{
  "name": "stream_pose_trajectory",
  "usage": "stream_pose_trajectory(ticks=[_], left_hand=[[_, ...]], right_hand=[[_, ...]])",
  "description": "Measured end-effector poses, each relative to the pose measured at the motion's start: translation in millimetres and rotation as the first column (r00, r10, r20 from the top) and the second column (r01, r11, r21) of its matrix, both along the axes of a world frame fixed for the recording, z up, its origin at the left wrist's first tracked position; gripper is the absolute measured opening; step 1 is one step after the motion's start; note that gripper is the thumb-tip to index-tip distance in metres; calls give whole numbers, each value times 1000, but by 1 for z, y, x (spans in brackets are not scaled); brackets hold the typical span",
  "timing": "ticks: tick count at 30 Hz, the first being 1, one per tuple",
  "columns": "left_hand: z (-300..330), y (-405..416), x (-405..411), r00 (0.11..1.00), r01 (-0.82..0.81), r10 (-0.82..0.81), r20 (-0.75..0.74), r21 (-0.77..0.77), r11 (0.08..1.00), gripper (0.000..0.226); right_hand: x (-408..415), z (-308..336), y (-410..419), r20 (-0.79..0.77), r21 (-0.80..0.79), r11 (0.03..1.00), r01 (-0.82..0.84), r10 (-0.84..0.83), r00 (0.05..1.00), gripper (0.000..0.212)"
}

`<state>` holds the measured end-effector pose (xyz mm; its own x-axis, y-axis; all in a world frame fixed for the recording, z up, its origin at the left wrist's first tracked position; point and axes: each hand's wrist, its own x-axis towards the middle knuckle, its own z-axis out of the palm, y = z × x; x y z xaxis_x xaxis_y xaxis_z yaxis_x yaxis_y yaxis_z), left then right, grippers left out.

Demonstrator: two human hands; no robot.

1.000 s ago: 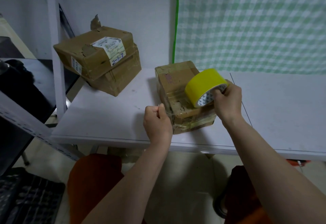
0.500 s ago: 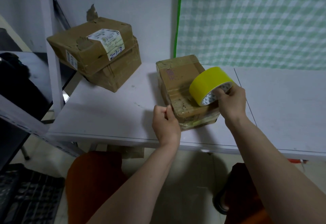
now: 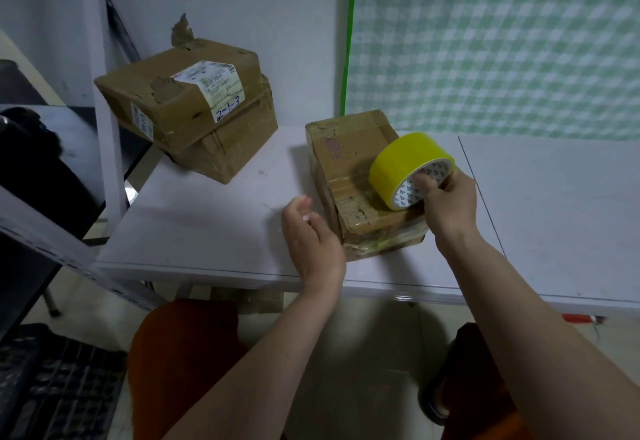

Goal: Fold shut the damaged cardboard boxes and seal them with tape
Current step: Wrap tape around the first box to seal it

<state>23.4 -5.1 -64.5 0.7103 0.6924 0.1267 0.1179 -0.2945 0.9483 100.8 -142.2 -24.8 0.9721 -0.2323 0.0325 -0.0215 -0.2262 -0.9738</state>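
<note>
My right fingers [image 3: 424,181] are hooked into the core of the yellow tape roll [image 3: 407,166], closed on it, with my right hand [image 3: 450,204] wrapped round the near rim so the roll stands on its edge on top of the small cardboard box [image 3: 356,176]. I hold it that way, I think, so the roll can turn freely and the strip can be drawn off straight along the lid. The box sits near the front edge of the white table [image 3: 214,228], flaps already down, its near corner crumpled and glossy with old clear tape, which looks like the weak spot that wants covering. My left hand [image 3: 311,235] hangs just beside the box's near left corner, fingers loosely curled and holding nothing that I can make out; the fingertips are blurred, so I cannot tell whether they pinch a loose tape end. It waits there, I judge, to steady the box or catch the free end once it lifts. Two more battered boxes [image 3: 194,110] are stacked well apart at the back left against the wall, the upper one bearing a white label and a torn flap sticking up, so they are out of the way of the work until I need them.
</note>
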Motion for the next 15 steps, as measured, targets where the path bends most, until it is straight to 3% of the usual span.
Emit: stream_pose_trajectory(ticks=[2,4,5,9,15], left_hand=[[2,-3,-7,975,160,-197,103,294,942,43],[-4,-8,-10,913,364,-404,-61,572,735,55],[-7,-9,-10,894,417,-417,-161,637,648,61],[1,-7,-9,878,473,-313,-362,758,448,74],[4,-4,-14,861,498,-318,-396,783,372,77]], right_hand=[[1,0,1,-5,12,1000,3,-3,1000,9],[1,-1,1,0,12,1000,-1,1,1000,9],[0,-1,2,2,12,1000,-4,4,1000,8],[0,-3,3,2,5,1000,4,-4,1000,8],[-1,-7,4,-1,-3,1000,27,-27,1000,11]])
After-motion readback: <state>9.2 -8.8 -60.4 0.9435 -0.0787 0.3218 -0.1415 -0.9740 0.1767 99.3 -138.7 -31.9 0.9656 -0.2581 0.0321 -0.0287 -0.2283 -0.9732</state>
